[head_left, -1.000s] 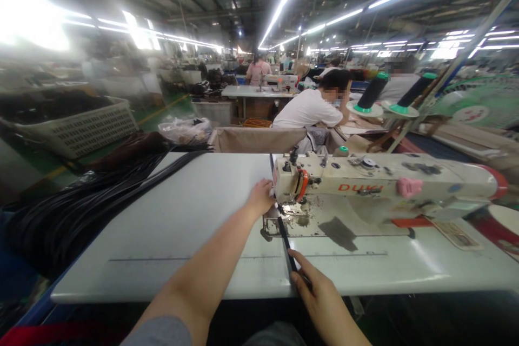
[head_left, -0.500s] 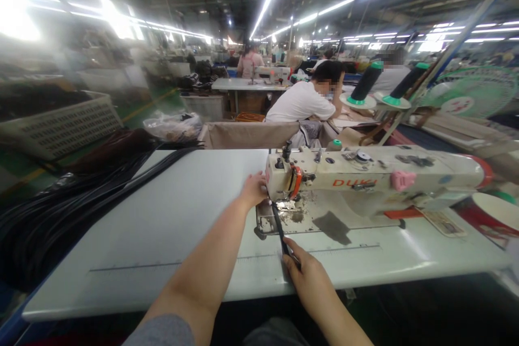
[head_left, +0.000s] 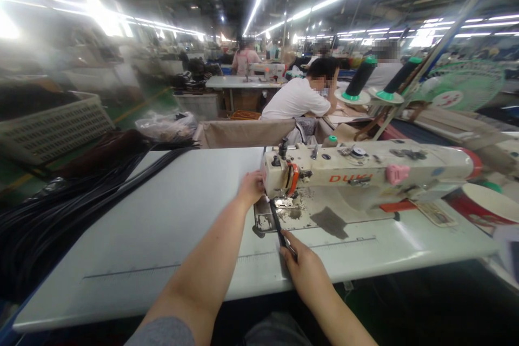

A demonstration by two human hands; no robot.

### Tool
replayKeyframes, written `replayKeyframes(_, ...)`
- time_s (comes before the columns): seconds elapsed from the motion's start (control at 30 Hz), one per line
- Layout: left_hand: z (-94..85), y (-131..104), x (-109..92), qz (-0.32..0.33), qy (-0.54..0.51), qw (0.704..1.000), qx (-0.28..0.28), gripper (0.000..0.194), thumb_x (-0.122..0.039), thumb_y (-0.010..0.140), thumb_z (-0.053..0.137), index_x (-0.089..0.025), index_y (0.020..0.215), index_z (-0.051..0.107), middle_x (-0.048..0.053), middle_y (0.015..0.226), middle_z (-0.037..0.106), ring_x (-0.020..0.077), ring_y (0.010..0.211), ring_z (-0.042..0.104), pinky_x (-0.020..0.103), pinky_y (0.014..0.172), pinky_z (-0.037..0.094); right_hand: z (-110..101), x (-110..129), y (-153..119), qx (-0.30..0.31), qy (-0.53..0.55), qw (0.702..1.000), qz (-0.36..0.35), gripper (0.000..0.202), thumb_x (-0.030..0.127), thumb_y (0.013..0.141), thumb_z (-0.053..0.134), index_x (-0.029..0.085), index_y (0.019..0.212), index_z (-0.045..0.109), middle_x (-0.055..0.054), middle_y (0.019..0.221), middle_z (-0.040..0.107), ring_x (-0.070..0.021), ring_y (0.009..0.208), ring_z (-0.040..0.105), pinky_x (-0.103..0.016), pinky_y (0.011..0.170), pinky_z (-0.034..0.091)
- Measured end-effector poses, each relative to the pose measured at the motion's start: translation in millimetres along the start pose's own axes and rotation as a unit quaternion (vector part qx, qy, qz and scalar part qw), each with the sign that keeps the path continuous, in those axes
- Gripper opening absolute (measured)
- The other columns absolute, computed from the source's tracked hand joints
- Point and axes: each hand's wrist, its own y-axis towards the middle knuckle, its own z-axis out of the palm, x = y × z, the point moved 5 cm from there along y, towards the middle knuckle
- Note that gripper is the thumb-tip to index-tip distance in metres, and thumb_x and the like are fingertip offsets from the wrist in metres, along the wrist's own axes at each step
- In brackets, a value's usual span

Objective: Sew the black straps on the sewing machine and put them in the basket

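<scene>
A narrow black strap (head_left: pixel 276 217) runs from under the sewing machine's needle area toward me. My right hand (head_left: pixel 305 264) is closed on its near end, with thumb and forefinger pinching it at the table's front. A small shiny piece shows between those fingers, too little of it to name. My left hand (head_left: pixel 252 188) reaches to the left side of the sewing machine (head_left: pixel 348 173), fingers stretched out beside its head. The fingertips are partly hidden there, and whether they touch the strap cannot be made out.
A thick bundle of black straps (head_left: pixel 60 216) hangs over the table's (head_left: pixel 194 189) left side. A fabric-lined bin (head_left: pixel 239 134) stands behind the table. Two black thread cones (head_left: pixel 359 80) rise behind the machine. A person in a white shirt (head_left: pixel 294 98) sits beyond.
The view has shifted slightly, so the scene sits a little farther left. My right hand is slightly closer to the needle along the strap. The left hand stays beside the machine head.
</scene>
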Motion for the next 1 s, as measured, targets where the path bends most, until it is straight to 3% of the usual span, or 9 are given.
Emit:
replayKeyframes(0.1, -1.6, 2, 9, -0.022, -0.045, 0.998, -0.032, 0.021, -0.022, 0.077, 0.073, -0.018, 0.096, 0.079, 0.008, 0.107, 0.077, 0.0291, 0.115, 0.064, 0.039, 0.105, 0.046, -3, 1, 0, -0.049, 0.012, 0.997, -0.054, 0.047, 0.026, 0.094, 0.05, 0.019, 0.138, 0.064, -0.012, 0.12, 0.072, -0.0256, 0.11, 0.07, -0.036, 0.099, 0.054)
replayKeyframes(0.23, -6.6, 4, 23, -0.063, -0.116, 0.986, -0.102, 0.011, -0.026, 0.076, 0.072, -0.016, 0.078, 0.074, 0.008, 0.093, 0.074, 0.0251, 0.1, 0.065, 0.032, 0.09, 0.049, -8, -3, -6, -0.118, 0.026, 0.986, -0.11, 0.041, 0.028, 0.093, 0.055, 0.021, 0.131, 0.067, -0.011, 0.113, 0.066, -0.0237, 0.099, 0.068, -0.037, 0.091, 0.058)
replayKeyframes(0.43, -10.9, -13, 33, -0.111, -0.287, 0.935, -0.177, 0.029, -0.046, 0.076, 0.069, -0.018, 0.073, 0.065, 0.003, 0.072, 0.066, 0.0204, 0.08, 0.064, 0.03, 0.077, 0.05, -16, -7, -13, -0.158, 0.05, 0.975, -0.146, 0.034, 0.034, 0.096, 0.058, 0.017, 0.124, 0.068, -0.017, 0.123, 0.061, -0.0271, 0.115, 0.063, -0.042, 0.101, 0.055)
replayKeyframes(0.57, -14.1, -42, 32, -0.117, -0.404, 0.886, -0.196, 0.038, -0.053, 0.07, 0.074, -0.019, 0.073, 0.058, 0.003, 0.074, 0.064, 0.0181, 0.077, 0.064, 0.033, 0.08, 0.055, -17, 8, -14, -0.12, 0.095, 0.974, -0.168, 0.028, 0.04, 0.098, 0.056, 0.019, 0.109, 0.071, -0.015, 0.114, 0.067, -0.0272, 0.11, 0.064, -0.042, 0.1, 0.053)
replayKeyframes(0.7, -22.4, -81, 31, -0.125, -0.466, 0.851, -0.21, 0.046, -0.051, 0.064, 0.083, -0.019, 0.07, 0.051, 0.002, 0.073, 0.062, 0.0153, 0.074, 0.064, 0.036, 0.085, 0.058, -4, 23, -8, -0.036, 0.171, 0.976, -0.128, 0.034, 0.05, 0.097, 0.054, 0.02, 0.107, 0.068, -0.008, 0.092, 0.07, -0.0223, 0.084, 0.065, -0.035, 0.081, 0.054)
replayKeyframes(0.83, -32.4, -118, 30, -0.132, -0.476, 0.839, -0.229, 0.044, -0.048, 0.064, 0.088, -0.016, 0.077, 0.059, 0.002, 0.078, 0.065, 0.0154, 0.079, 0.066, 0.037, 0.09, 0.058, 22, 35, 5, 0.086, 0.253, 0.961, -0.075, 0.046, 0.064, 0.093, 0.053, 0.019, 0.097, 0.066, -0.004, 0.079, 0.067, -0.0159, 0.063, 0.055, -0.029, 0.061, 0.045)
replayKeyframes(1.0, -46.9, -157, 31, -0.133, -0.447, 0.843, -0.267, 0.042, -0.045, 0.068, 0.089, -0.015, 0.088, 0.068, 0.004, 0.083, 0.07, 0.0166, 0.083, 0.069, 0.035, 0.092, 0.058, 43, 45, 22, 0.122, 0.321, 0.939, -0.018, 0.054, 0.07, 0.087, 0.057, 0.017, 0.093, 0.07, -0.003, 0.074, 0.065, -0.012, 0.057, 0.046, -0.025, 0.052, 0.032)
